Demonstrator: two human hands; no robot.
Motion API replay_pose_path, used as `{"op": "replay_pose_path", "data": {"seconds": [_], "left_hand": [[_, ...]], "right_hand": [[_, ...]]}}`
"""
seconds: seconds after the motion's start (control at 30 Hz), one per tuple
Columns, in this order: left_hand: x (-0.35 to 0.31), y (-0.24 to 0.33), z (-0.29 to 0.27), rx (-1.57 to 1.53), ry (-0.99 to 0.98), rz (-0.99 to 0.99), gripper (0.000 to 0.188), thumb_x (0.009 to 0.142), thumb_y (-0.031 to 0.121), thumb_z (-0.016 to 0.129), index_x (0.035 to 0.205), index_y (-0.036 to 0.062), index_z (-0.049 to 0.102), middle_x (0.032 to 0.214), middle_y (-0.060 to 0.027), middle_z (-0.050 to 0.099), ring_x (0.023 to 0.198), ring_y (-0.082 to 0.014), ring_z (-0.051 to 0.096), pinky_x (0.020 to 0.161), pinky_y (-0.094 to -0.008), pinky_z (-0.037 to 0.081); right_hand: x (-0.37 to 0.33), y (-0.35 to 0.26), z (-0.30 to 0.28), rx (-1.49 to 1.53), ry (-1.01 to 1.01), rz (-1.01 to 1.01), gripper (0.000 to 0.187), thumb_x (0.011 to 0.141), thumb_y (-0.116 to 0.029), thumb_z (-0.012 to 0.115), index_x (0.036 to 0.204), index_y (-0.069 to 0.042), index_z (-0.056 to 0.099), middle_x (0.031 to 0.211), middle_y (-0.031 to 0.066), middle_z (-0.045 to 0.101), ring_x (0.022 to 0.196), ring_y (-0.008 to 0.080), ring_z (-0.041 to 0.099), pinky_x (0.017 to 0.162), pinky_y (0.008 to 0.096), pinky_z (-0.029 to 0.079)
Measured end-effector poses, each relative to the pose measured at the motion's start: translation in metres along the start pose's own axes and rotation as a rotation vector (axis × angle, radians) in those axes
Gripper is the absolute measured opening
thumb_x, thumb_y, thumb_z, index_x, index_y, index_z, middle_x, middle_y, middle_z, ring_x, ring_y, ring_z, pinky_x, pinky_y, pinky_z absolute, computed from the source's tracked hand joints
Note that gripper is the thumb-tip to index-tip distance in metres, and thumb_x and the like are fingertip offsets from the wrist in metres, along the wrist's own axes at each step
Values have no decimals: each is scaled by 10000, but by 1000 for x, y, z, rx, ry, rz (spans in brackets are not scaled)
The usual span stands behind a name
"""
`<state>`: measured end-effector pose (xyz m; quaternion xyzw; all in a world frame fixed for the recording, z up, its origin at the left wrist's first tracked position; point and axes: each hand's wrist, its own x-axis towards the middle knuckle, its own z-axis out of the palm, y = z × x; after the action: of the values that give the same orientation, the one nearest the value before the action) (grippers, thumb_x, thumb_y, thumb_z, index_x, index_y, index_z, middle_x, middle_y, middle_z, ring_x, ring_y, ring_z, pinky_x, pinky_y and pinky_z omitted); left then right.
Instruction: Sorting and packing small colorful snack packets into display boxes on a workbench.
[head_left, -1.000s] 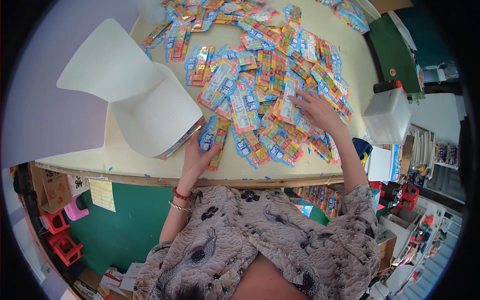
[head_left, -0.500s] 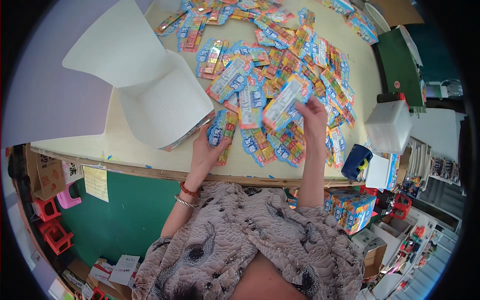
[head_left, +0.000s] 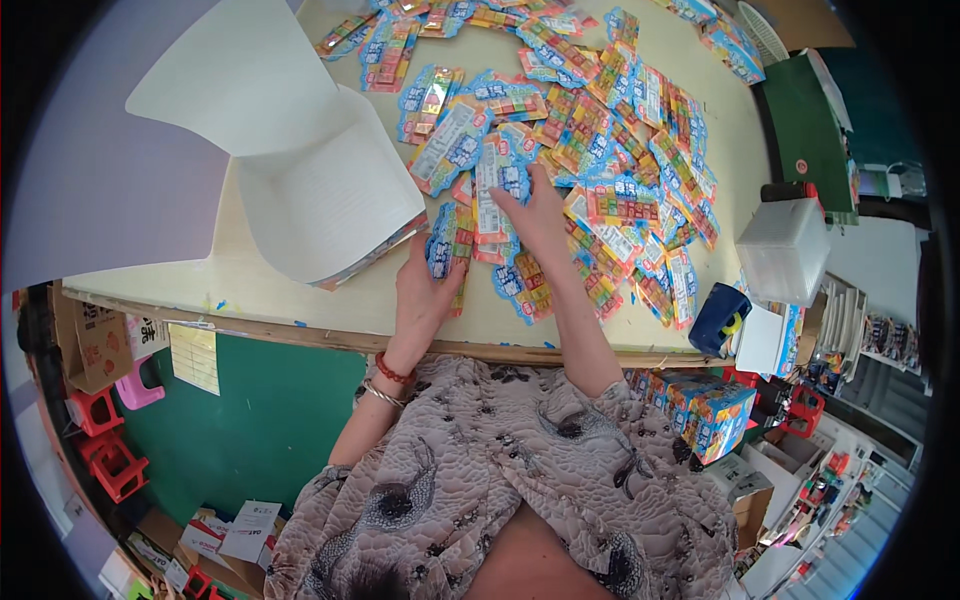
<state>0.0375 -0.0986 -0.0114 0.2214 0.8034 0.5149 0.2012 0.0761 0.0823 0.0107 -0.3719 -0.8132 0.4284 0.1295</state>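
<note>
My left hand (head_left: 428, 290) is wrapped round a candy blister pack (head_left: 451, 243) with a blue scalloped top and colourful candy squares, held near the table's front edge. My right hand (head_left: 535, 215) reaches over a second candy pack (head_left: 491, 190), which lies with its white printed back up. Its thumb is over that pack and its fingers are at the right edge, spread apart. Another back-up pack (head_left: 452, 146) lies just beyond the left hand. Many similar packs (head_left: 622, 202) overlap in a loose pile to the right and farther back.
An open white carton (head_left: 335, 190) stands on the table (head_left: 150, 285) left of my hands. To the right are a clear plastic box (head_left: 782, 250), a dark blue tape dispenser (head_left: 720, 318) and a green box (head_left: 805, 130). Printed cartons (head_left: 715, 420) sit below the table edge.
My right hand has let go of a back-up pack over the right pile and moved left to the pack beside my left hand. The left hand keeps its pack, nearly in place.
</note>
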Motion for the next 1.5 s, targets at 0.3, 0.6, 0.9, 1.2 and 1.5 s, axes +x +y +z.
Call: {"op": "replay_pose_path", "data": {"seconds": [0.3,0.6,0.9,1.2,1.5], "left_hand": [[-5,31,-9,29,-60,-116,685,839,236,688,1350,-45,330,1131,-267,558,982,-387,586,831,-424,479],[-25,19,-23,201,-195,25,895,724,69,721,1447,6,199,1260,-244,450,1116,-408,470,932,-450,422],[-31,14,-18,195,-48,13,748,760,-5,641,1408,26,269,1069,-244,584,921,-409,573,793,-463,478],[-47,15,-30,202,-22,-71,602,797,13,620,1343,12,365,1074,-227,571,971,-406,565,789,-444,482],[9,24,-8,332,132,99,642,776,-10,598,1357,6,324,1225,-208,464,1056,-415,511,810,-460,481]], "right_hand": [[-90,5,23,-51,-59,-81,770,872,-312,625,1446,-10,211,1256,234,478,1047,322,578,854,391,481],[-23,1,-5,369,-429,173,558,938,-445,503,1305,-27,475,1048,133,572,861,192,603,689,305,528],[83,-16,37,-79,-61,-85,551,763,-207,744,1192,14,480,852,114,650,770,232,622,705,350,489],[67,42,-32,256,-357,183,345,767,-96,727,1047,37,575,745,58,649,708,119,611,605,270,479],[-21,22,17,166,287,60,671,731,-127,769,1273,15,402,1007,162,645,744,172,636,696,290,515]]}}
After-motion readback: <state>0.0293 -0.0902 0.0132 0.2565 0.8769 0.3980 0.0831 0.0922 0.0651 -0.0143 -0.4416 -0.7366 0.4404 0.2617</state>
